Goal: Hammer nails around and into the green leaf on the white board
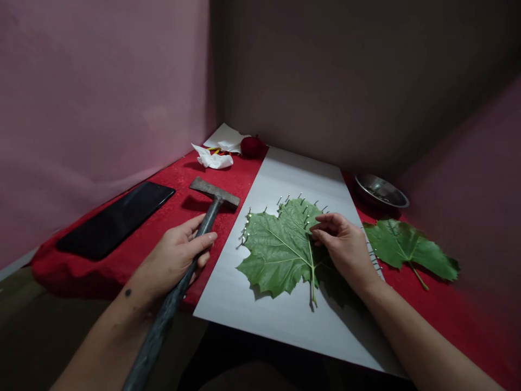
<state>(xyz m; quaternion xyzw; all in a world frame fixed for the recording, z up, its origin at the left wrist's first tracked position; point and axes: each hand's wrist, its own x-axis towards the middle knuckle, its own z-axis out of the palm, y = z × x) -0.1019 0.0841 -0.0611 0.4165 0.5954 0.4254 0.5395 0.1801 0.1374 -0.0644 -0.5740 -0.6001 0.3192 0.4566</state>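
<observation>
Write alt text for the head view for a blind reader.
Left hand holding a hammer, right hand over a green leaf with nails along its upper edge, on a pale board. Right of the board: another leaf, a metal bowl.

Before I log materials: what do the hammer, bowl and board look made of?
Hammer head: likely steel, dull and worn; grey-brown, blotchy surface.
Hammer handle: dark, mottled finish; wood or painted metal, can't tell.
Bowl: probably stainless steel, polished; bright rim and reflective inner wall.
Board: matte, smooth, pale grey; no visible grain, so coated wood or plastic, unclear.
</observation>
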